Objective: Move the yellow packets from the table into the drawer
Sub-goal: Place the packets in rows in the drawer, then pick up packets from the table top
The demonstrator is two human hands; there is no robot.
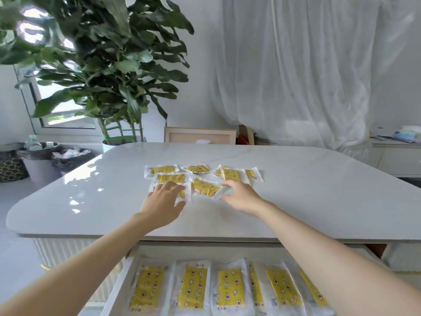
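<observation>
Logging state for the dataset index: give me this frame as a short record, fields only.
table packets: about eight, loose cluster mid-table, some overlapping
drawer: open, below the near edge of the table
drawer packets: one row, about six showing
left grip: open, spread over the near-left packet; contact unclear
right grip: open, reaching the middle packet at its right edge
held: nothing visible
</observation>
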